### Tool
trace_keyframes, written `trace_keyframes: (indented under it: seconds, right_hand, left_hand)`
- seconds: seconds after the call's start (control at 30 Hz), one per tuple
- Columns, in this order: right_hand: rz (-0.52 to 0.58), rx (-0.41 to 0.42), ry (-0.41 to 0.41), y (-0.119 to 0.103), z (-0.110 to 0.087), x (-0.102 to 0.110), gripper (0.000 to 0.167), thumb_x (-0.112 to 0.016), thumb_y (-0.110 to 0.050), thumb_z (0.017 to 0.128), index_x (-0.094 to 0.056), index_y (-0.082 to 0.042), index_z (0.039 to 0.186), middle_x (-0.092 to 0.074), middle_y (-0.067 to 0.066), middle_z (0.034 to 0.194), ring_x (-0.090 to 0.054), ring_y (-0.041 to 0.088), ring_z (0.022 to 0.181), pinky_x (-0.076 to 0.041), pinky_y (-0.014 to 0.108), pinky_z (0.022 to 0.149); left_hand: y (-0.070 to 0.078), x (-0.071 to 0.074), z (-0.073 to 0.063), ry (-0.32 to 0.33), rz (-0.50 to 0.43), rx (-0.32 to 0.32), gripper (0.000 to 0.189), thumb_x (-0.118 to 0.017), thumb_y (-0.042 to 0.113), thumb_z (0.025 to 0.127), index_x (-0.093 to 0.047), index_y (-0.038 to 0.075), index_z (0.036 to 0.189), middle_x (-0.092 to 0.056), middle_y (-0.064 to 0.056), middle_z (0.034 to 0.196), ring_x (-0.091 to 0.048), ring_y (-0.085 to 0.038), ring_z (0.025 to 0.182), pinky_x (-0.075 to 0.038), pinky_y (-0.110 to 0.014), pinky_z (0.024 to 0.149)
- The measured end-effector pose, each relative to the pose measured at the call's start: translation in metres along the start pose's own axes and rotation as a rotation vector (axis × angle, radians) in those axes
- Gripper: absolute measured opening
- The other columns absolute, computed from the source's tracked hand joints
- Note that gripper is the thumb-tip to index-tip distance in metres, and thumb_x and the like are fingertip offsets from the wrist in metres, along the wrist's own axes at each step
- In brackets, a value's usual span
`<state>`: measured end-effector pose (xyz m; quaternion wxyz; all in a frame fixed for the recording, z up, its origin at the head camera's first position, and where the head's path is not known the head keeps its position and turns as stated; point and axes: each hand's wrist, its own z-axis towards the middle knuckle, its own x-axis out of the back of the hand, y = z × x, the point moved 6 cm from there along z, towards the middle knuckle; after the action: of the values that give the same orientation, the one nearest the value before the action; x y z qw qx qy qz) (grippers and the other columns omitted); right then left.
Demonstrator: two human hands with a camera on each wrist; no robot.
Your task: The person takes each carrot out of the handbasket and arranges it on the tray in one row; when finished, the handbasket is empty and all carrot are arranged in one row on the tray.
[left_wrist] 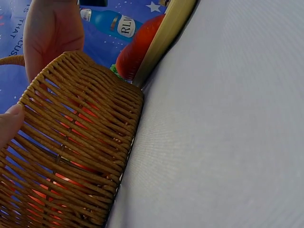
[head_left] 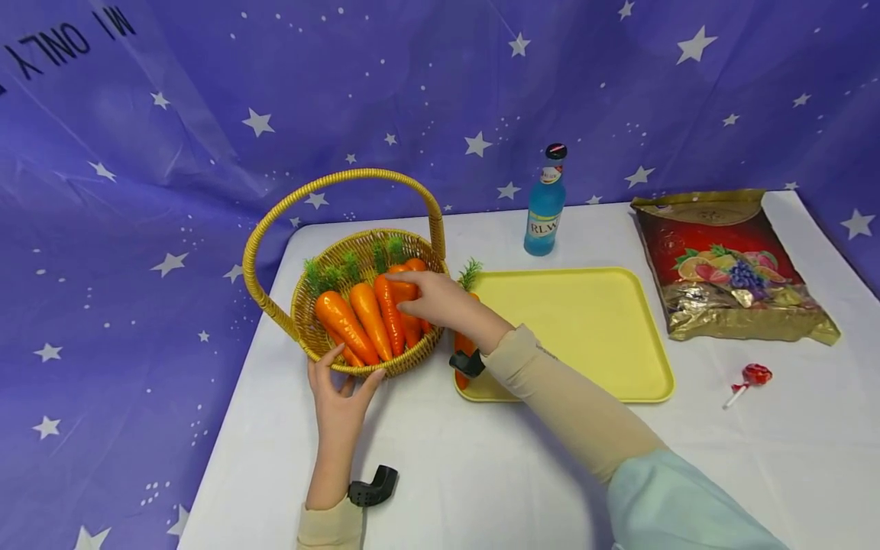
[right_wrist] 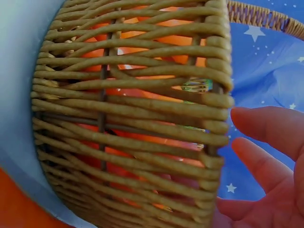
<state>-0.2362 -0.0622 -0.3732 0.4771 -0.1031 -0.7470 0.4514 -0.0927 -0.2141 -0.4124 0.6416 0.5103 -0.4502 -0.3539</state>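
While the left hand (head_left: pixel 338 409), fingers spread, touches the near side of the basket (head_left: pixel 300 319), the right hand (head_left: pixel 443 302) reaches, fingers parted, over carrots (head_left: pixel 371 313) inside.

On the table (head_left: pixel 522 473), carrots (head_left: pixel 370 315) lie in a basket (left_wrist: pixel 107 95) at left, another carrot (head_left: pixel 464 344) on the left of a tray (head_left: pixel 584 336) beside it, with a bottle (head_left: pixel 543 218) behind the tray and, farther right, a bag (head_left: pixel 732 267) behind a lollipop (head_left: pixel 758 374).

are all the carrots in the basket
No, one carrot lies at the left edge of the yellow tray, outside the basket.
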Motion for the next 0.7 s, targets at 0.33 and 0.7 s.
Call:
trace_keyframes:
  seconds: [0.33, 0.7]
  right_hand:
    - [-0.053, 0.018, -0.081, -0.005, 0.019, -0.013, 0.044, -0.062, -0.019, 0.095, -0.055, -0.021, 0.138, -0.054, 0.003, 0.137, -0.046, 0.013, 0.068, -0.04, 0.024, 0.064]
    - [-0.033, 0.067, -0.093, -0.004, 0.026, -0.025, 0.044, -0.065, -0.014, 0.093, -0.059, -0.022, 0.135, -0.057, 0.003, 0.134, -0.028, 0.011, 0.049, -0.036, 0.021, 0.053]
  left_hand:
    - [0.003, 0.001, 0.0, 0.007, 0.011, -0.009, 0.066, -0.078, 0.006, 0.081, -0.04, -0.001, 0.135, 0.009, -0.02, 0.157, -0.011, -0.035, 0.142, -0.035, -0.055, 0.103]
    - [0.003, -0.001, 0.0, 0.01, -0.001, -0.054, 0.064, -0.078, 0.004, 0.08, -0.042, -0.004, 0.132, 0.008, -0.022, 0.156, -0.01, -0.04, 0.142, -0.036, -0.059, 0.101]
